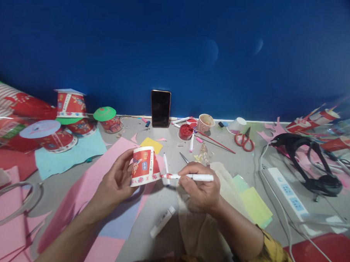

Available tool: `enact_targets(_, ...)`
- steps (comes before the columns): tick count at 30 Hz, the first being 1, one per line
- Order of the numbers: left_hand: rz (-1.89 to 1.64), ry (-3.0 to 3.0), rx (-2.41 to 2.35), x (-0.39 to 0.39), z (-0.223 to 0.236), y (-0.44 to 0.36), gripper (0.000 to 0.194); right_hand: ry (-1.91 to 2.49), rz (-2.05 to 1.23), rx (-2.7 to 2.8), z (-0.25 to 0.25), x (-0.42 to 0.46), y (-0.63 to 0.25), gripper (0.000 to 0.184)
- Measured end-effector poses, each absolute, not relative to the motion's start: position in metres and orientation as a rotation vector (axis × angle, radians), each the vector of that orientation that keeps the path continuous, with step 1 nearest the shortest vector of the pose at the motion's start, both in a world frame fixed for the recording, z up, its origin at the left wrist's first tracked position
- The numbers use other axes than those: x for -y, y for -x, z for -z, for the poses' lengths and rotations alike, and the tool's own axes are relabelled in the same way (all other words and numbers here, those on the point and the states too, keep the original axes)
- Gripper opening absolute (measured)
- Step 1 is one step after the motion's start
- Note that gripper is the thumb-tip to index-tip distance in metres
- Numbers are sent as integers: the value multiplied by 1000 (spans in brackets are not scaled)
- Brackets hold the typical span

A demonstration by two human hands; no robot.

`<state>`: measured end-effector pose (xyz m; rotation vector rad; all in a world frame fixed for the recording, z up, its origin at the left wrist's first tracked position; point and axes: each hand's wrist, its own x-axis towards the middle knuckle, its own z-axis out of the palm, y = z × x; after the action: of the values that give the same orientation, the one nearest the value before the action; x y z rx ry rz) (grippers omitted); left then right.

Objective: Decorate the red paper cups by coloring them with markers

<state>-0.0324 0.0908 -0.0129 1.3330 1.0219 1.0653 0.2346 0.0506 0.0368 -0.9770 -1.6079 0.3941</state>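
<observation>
My left hand (119, 175) is wrapped round a red and white paper cup (144, 166), held upside down with its wide rim at the bottom and coloured flowers along that rim. In my right hand (200, 186) is a white marker (200, 177), pinched like a pen and lying nearly level. Its red tip points left and is at or very near the cup's lower right edge; whether it touches I cannot tell. Beneath the cup lie pink paper (113, 151) and blue paper (117, 221). A white glue stick (163, 222) lies on the table below both hands.
A phone (160, 109) leans on the blue wall. Decorated cups (71, 105) stand at left. Behind my hands are a red pot (185, 132), a paper cup (206, 122) and scissors (244, 141). At right lie a power strip (288, 196), cables and a black head strap (309, 164).
</observation>
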Motion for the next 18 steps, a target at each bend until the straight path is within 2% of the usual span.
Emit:
enact_targets(9,-1049,-1225,-1020,-90,14,32,92,976,-506,1544,-35,-50,-236,10)
enact_targets(18,-1037,-1113,-1107,-91,10,36,98,1032,-749,1394,-29,-48,-238,17)
